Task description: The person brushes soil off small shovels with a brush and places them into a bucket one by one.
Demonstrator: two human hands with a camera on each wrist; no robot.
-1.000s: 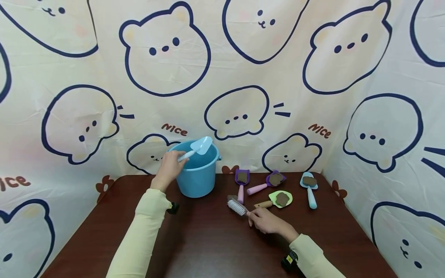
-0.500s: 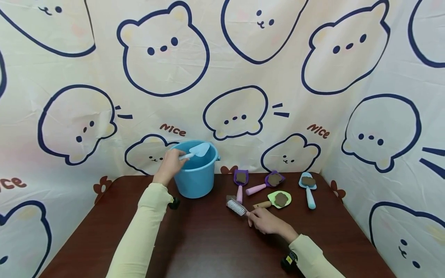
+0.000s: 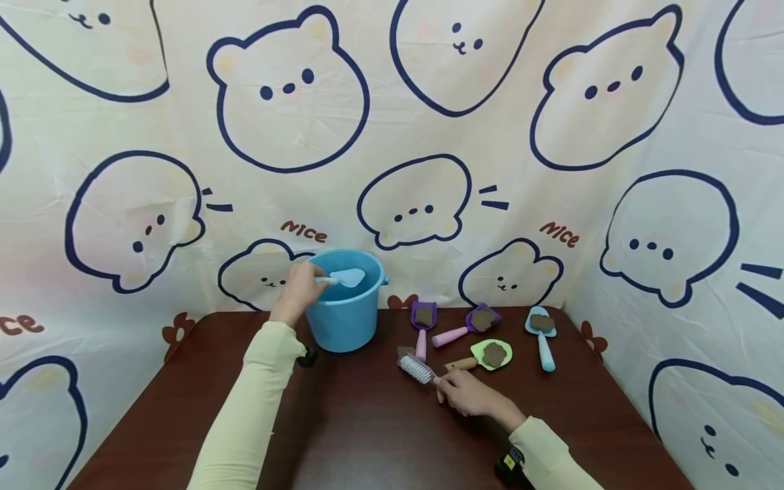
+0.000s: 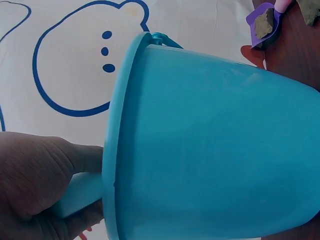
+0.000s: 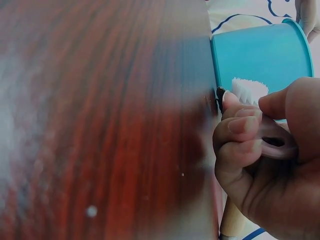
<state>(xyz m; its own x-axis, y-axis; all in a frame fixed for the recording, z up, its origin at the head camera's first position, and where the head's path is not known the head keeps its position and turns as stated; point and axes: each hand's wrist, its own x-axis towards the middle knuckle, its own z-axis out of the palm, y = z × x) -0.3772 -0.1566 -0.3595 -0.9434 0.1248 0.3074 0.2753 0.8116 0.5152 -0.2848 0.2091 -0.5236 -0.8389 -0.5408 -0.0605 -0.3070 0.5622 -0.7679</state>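
Left hand point(image 3: 301, 291) pinches the handle of a light-blue plastic toy shovel point(image 3: 348, 278), blade over the mouth of the upright blue plastic bucket point(image 3: 343, 327), depth relative to rim unclear. Right hand point(image 3: 468, 393) has fingers curled round the handle of a white-bristled brush point(image 3: 416, 369), head near a pink-handled purple shovel point(image 3: 422, 332). Further right: second purple shovel point(image 3: 453, 335), wooden-handled green shovel point(image 3: 478, 350), another light-blue shovel point(image 3: 546, 348), each bearing a brown lump.
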